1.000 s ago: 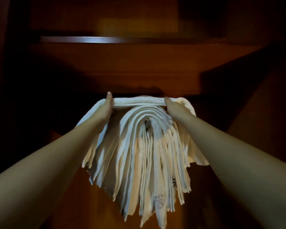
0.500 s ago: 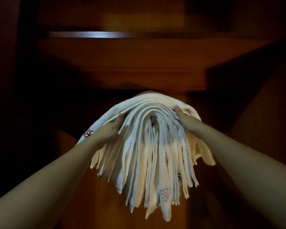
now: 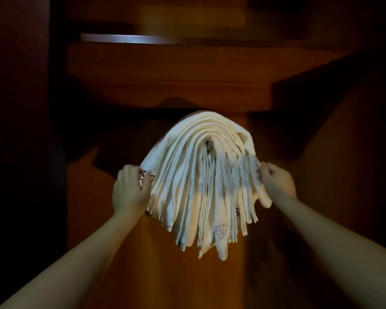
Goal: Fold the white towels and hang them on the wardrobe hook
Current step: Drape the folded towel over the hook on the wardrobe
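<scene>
Several folded white towels [image 3: 187, 186] hang draped over a small metal hook [image 3: 210, 144] on the wooden wardrobe panel [image 3: 112, 237]; the hook's tip shows under the arch of layers. The outermost towel lies over the top of the stack. My left hand [image 3: 129, 188] is at the stack's left edge with its fingers curled on the outer towel's edge. My right hand [image 3: 276, 181] is at the right edge, fingers curled against the outer layers there. Both hands sit about halfway down the bundle.
A wooden shelf [image 3: 165, 70] with a pale front strip [image 3: 125, 38] runs above the towels. Dark wardrobe walls close in on the left and right. The scene is dim.
Both hands slid from the top of the bundle down its sides, drawing the outermost towel down over the others. The view shifted slightly downward.
</scene>
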The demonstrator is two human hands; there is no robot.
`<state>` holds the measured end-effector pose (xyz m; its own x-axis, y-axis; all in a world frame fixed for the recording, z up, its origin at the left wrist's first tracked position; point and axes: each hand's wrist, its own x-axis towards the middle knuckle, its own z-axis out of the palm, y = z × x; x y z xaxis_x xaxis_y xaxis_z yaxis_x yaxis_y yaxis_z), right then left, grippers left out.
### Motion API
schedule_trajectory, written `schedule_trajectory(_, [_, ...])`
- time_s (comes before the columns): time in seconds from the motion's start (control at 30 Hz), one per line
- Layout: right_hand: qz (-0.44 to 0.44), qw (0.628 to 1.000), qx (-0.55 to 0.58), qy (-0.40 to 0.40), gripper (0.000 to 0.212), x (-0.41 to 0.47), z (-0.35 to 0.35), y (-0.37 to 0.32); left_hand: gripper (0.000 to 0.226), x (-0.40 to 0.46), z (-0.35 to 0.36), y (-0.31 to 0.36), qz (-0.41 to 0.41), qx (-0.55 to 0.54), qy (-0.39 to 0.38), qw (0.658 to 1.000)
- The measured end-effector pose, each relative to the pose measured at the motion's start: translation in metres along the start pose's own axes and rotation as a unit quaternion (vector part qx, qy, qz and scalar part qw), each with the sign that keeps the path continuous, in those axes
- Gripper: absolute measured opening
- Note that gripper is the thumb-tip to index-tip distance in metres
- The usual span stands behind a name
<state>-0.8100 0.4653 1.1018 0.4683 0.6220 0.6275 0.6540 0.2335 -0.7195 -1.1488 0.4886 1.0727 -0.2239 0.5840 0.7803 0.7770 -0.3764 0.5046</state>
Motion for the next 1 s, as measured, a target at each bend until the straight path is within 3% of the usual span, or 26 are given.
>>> schedule_trajectory(0.07, [-0.021, 0.999, 0.013, 0.031, 0.029, 0.0, -0.003, -0.004, 0.049, 0.005, -0.007, 0.011, -0.059, -0.076, -0.057, 0.994])
schedule_trajectory(0.17, [0.058, 0.986, 0.063, -0.145, 0.04, -0.015, 0.002, -0.019, 0.063, -0.009, -0.02, 0.047, -0.241, -0.24, -0.178, 0.924])
schedule_trajectory(0.23, [0.082, 0.961, 0.06, -0.256, 0.034, -0.033, 0.006, -0.026, 0.064, -0.023, -0.028, 0.068, -0.316, -0.317, -0.196, 0.872])
schedule_trajectory(0.27, [0.089, 0.956, 0.056, -0.273, 0.042, -0.041, 0.007, -0.027, 0.063, -0.03, -0.031, 0.071, -0.328, -0.336, -0.199, 0.86])
schedule_trajectory(0.43, [0.145, 0.958, 0.004, -0.248, 0.054, -0.081, -0.011, -0.022, 0.056, -0.065, -0.055, 0.052, -0.285, -0.289, -0.317, 0.857])
schedule_trajectory(0.53, [0.13, 0.959, -0.033, -0.249, 0.046, -0.126, -0.038, -0.017, 0.055, -0.093, -0.069, 0.029, -0.215, -0.196, -0.353, 0.889])
schedule_trajectory(0.63, [0.134, 0.952, -0.058, -0.269, 0.045, -0.179, -0.064, -0.004, 0.054, -0.136, -0.084, 0.019, -0.152, -0.125, -0.395, 0.897])
schedule_trajectory(0.77, [0.159, 0.935, -0.094, -0.303, 0.052, -0.259, -0.098, 0.019, 0.052, -0.205, -0.096, 0.027, -0.098, -0.111, -0.455, 0.878])
schedule_trajectory(0.9, [0.161, 0.921, -0.141, -0.326, 0.059, -0.339, -0.139, 0.037, 0.052, -0.273, -0.091, 0.031, -0.074, -0.124, -0.542, 0.828])
schedule_trajectory(1.0, [0.181, 0.917, -0.146, -0.324, 0.063, -0.393, -0.166, 0.064, 0.052, -0.322, -0.078, 0.039, -0.052, -0.124, -0.568, 0.812])
